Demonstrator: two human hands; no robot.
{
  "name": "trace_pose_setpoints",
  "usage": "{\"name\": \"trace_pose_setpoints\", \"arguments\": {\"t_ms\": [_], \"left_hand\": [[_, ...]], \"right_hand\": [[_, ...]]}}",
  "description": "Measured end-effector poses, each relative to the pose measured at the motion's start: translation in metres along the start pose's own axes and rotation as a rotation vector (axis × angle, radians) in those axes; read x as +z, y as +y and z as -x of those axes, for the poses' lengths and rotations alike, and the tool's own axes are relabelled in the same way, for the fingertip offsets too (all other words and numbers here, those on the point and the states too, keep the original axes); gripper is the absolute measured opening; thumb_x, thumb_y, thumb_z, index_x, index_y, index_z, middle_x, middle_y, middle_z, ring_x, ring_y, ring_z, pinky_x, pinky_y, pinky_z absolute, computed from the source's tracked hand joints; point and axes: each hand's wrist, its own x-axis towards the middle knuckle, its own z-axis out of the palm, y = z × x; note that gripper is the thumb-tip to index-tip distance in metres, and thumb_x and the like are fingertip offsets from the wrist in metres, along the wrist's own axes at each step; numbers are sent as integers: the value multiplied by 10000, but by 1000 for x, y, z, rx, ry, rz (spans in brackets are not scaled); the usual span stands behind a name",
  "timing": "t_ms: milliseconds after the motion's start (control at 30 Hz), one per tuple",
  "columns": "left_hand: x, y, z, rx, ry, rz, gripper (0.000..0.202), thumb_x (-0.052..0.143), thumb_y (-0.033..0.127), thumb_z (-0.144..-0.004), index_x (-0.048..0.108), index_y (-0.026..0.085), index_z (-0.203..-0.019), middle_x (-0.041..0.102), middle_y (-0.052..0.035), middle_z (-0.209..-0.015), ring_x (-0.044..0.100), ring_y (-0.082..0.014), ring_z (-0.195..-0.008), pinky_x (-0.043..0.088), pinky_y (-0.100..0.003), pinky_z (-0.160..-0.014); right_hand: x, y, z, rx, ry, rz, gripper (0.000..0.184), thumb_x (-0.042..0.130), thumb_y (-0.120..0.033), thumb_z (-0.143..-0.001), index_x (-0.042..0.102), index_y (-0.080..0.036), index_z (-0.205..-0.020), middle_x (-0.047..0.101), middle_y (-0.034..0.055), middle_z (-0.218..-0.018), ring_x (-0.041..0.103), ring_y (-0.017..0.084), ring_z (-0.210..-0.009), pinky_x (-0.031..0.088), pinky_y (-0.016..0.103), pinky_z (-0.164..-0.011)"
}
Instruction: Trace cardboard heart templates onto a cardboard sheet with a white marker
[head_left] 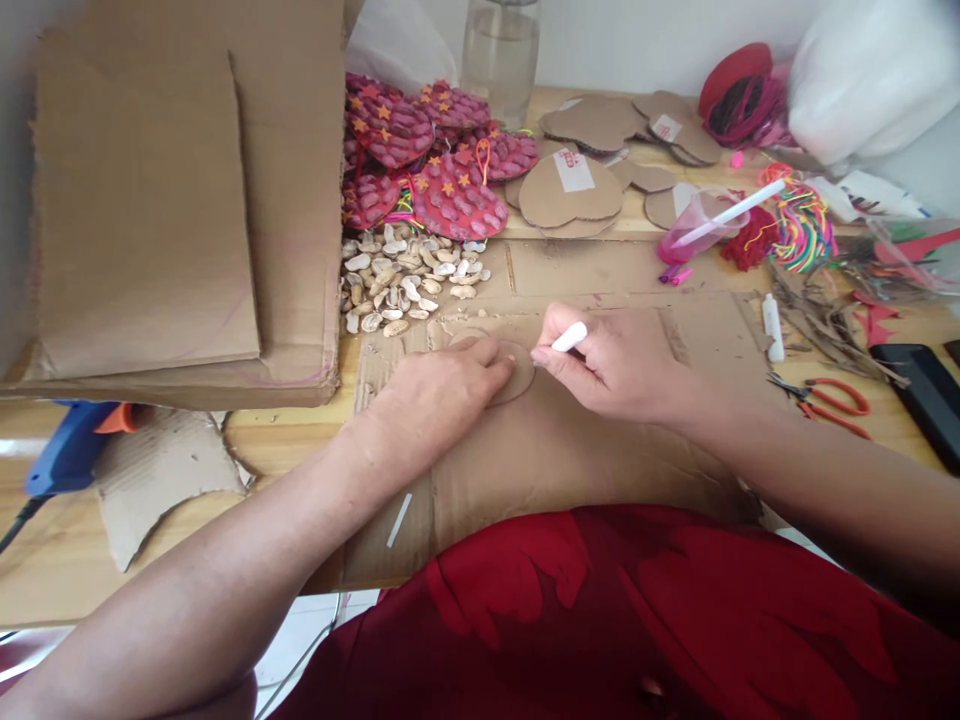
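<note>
My left hand (465,378) lies with its fingers flat on a small rounded cardboard cutout (519,378), pressing it onto a larger cardboard sheet (540,460). Most of the cutout is hidden beneath the fingers. In my right hand (600,365) is a white marker pen (570,337), pinched between thumb and fingers. Its tip end is at the right edge of the cutout; whether it leaves a line I cannot tell.
Peanut shells (409,280) and decorated pink pieces (457,195) lie beyond my left hand. Cardboard shapes (562,200) are stacked at the back. Orange-handled pliers (832,400) and a black phone-like object (919,400) are right; a blue glue gun (67,445) is left.
</note>
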Motion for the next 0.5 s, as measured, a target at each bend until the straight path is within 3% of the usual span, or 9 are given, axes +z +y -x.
{"name": "trace_pose_setpoints", "arguments": {"t_ms": [300, 500], "left_hand": [[0, 1, -2, -17, -16, -16, 331, 513, 152, -1006, 636, 243, -1299, 682, -40, -1044, 692, -194, -812, 268, -305, -466], [5, -1, -1, 4, 44, 10, 299, 526, 183, -1010, 648, 241, -1277, 676, -38, -1036, 692, -193, -819, 279, -305, -469]], "right_hand": [[1, 2, 7, 2, 14, -51, 196, 489, -333, -1018, 461, -227, -856, 502, -45, -644, 432, 128, -562, 296, 311, -589], [1, 0, 8, -4, 2, -39, 208, 494, -349, -1018, 463, -227, -853, 507, -45, -640, 414, 126, -548, 287, 318, -583]]}}
